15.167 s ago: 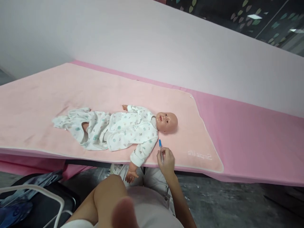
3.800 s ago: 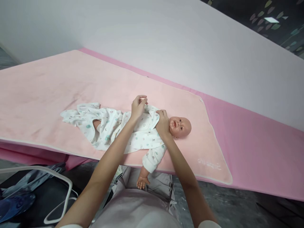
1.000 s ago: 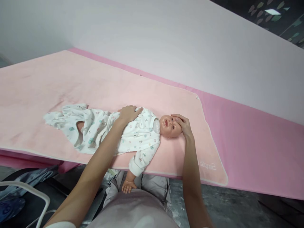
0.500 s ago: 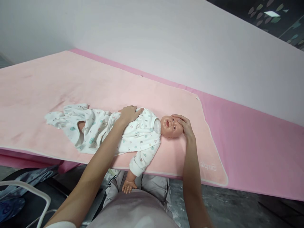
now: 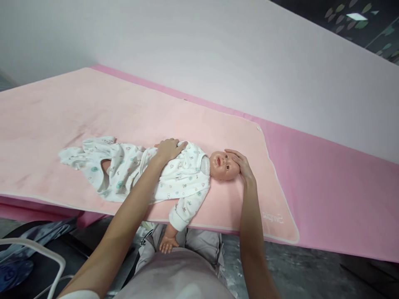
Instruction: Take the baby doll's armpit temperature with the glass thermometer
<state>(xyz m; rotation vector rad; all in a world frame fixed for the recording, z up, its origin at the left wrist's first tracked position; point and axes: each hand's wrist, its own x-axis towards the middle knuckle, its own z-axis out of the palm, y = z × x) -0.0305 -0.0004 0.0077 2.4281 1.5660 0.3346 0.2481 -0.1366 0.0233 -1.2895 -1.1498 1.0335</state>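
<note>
A baby doll (image 5: 187, 176) lies on its back on a pink mat (image 5: 149, 108), head to the right and legs to the left. It wears a white printed top and matching trousers. My left hand (image 5: 170, 149) rests on the doll's belly, thumb stretched out along the chest; its other fingertips curve over the far side. Over the top of the doll's head (image 5: 220, 167), my right hand (image 5: 243, 166) lies with fingers extended across the forehead. The doll's near arm hangs past the table edge, its hand (image 5: 168, 244) by my lap. Trouser folds cover most of the legs.
A darker pink cover (image 5: 336, 187) lies under the mat. Behind the table rises a pale wall (image 5: 199, 50). At lower left stand a black chair (image 5: 73, 253) with cloth on it and a white curved tube (image 5: 46, 251).
</note>
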